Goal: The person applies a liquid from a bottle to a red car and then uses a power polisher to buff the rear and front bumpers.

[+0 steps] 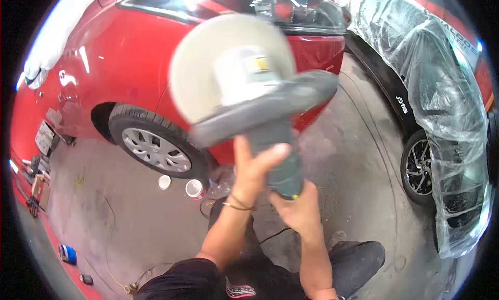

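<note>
we see a red car [119,55] filling the upper left of the view, its rear wheel [154,148] resting on the grey concrete floor [343,159], and to the right a second car wrapped in clear plastic sheeting [442,118] with a dark wheel [418,167] showing under the edge. a white cover [57,29] lies over the red car at the far left. held up in front of us, between the two cars, is a grey polisher [260,97], blurred, with its round pale pad [208,66] turned toward the red car's side and a yellow label on its head. our left hand [254,167] reaches up the polisher's body, its grip wrapped partway round the housing with the thumb up along it, and a thin bracelet [238,205] sits at the wrist. our right hand [296,209] has its grip closed round the lower handle [283,165], just below the left hand. a dark cord [275,233] trails from below the hands across the floor. our dark trousers [358,261] show at the bottom. on the floor just beside the red car's wheel stand a small white cup [164,182] and a red-banded cup [195,188]; a roll of blue tape [67,254] lies well apart at the lower left.
</note>
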`<action>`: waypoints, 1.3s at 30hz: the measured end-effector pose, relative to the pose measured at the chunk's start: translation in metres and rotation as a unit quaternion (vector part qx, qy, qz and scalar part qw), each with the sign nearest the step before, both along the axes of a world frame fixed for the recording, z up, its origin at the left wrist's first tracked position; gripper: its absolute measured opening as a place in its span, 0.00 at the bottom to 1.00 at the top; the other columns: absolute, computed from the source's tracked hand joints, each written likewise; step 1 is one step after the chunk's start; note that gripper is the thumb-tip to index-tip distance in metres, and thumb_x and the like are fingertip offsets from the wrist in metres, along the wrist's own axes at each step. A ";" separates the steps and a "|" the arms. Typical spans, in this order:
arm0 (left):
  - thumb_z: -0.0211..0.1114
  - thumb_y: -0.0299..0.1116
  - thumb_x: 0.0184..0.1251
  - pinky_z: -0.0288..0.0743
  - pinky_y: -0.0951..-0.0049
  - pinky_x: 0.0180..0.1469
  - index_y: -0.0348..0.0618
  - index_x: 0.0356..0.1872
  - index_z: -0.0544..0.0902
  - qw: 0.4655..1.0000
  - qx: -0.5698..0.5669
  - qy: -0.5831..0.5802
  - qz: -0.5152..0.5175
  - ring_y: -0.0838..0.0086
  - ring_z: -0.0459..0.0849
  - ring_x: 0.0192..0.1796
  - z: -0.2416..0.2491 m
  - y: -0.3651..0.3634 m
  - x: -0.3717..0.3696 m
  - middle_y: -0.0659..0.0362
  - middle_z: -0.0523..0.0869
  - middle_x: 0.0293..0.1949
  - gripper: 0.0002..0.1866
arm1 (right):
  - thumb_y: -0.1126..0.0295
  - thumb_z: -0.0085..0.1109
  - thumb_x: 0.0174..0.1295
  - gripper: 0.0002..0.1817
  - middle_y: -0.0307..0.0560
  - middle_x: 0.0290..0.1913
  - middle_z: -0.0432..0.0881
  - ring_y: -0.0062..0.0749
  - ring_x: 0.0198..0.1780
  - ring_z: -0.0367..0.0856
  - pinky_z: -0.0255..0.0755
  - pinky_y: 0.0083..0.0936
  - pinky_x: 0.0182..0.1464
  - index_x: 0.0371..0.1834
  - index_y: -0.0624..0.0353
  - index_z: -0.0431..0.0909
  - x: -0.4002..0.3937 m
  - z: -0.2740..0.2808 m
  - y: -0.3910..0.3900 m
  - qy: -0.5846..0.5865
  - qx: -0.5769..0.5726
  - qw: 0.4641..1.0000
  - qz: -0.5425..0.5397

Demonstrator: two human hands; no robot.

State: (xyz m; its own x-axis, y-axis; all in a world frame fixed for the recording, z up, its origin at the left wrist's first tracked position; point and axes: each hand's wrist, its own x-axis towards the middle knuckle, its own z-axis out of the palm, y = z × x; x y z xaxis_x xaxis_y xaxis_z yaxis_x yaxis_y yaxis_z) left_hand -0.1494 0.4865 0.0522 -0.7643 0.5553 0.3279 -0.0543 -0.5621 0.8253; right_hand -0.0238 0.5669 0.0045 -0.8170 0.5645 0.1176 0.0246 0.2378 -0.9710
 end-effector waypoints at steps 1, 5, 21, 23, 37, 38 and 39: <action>0.80 0.45 0.61 0.91 0.58 0.48 0.30 0.60 0.84 0.998 0.043 0.016 0.031 0.61 0.95 0.45 -0.006 -0.007 -0.003 0.48 0.92 0.48 0.33 | 0.68 0.81 0.60 0.20 0.53 0.40 0.95 0.37 0.42 0.95 0.85 0.38 0.47 0.52 0.67 0.87 -0.006 0.004 -0.004 0.004 0.067 0.998 0.021; 0.72 0.54 0.61 0.92 0.60 0.46 0.28 0.60 0.83 0.992 0.053 -0.019 0.116 0.58 0.95 0.47 -0.022 -0.037 -0.010 0.46 0.91 0.49 0.37 | 0.60 0.83 0.56 0.28 0.70 0.41 0.92 0.62 0.50 0.94 0.86 0.49 0.51 0.55 0.66 0.85 -0.020 0.019 -0.019 -0.027 0.153 0.986 0.054; 0.86 0.37 0.50 0.85 0.63 0.59 0.32 0.68 0.78 0.975 -0.173 0.135 0.040 0.67 0.90 0.53 -0.026 0.110 -0.006 0.51 0.91 0.52 0.42 | 0.77 0.72 0.64 0.06 0.39 0.33 0.87 0.23 0.31 0.84 0.77 0.28 0.32 0.42 0.59 0.87 -0.012 -0.072 0.064 0.122 -0.238 0.963 0.020; 0.85 0.39 0.47 0.85 0.62 0.60 0.30 0.66 0.78 0.950 -0.247 0.183 0.058 0.63 0.91 0.54 -0.037 0.106 -0.014 0.47 0.91 0.51 0.43 | 0.77 0.71 0.65 0.05 0.38 0.33 0.86 0.23 0.31 0.84 0.78 0.28 0.33 0.42 0.59 0.87 -0.030 -0.107 0.052 0.180 -0.329 0.926 0.041; 0.91 0.38 0.51 0.85 0.62 0.63 0.35 0.66 0.84 0.964 -0.190 0.148 0.114 0.69 0.92 0.56 -0.041 -0.071 -0.075 0.55 0.95 0.54 0.40 | 0.76 0.76 0.65 0.21 0.45 0.53 0.90 0.29 0.53 0.89 0.81 0.31 0.56 0.60 0.67 0.82 -0.131 -0.108 -0.091 0.172 -0.085 0.980 0.044; 0.90 0.35 0.56 0.85 0.62 0.63 0.36 0.63 0.87 0.958 -0.179 0.182 0.129 0.71 0.90 0.57 -0.039 -0.088 -0.084 0.57 0.94 0.55 0.34 | 0.76 0.76 0.64 0.20 0.44 0.51 0.90 0.30 0.51 0.89 0.82 0.31 0.54 0.58 0.67 0.83 -0.140 -0.099 -0.096 0.147 -0.086 0.984 0.054; 0.89 0.33 0.57 0.84 0.62 0.64 0.37 0.61 0.89 0.968 -0.174 0.109 0.144 0.71 0.88 0.58 -0.041 -0.100 -0.092 0.55 0.94 0.54 0.30 | 0.76 0.76 0.63 0.19 0.44 0.49 0.91 0.31 0.49 0.90 0.82 0.32 0.53 0.56 0.67 0.84 -0.149 -0.087 -0.101 0.124 -0.087 0.987 0.062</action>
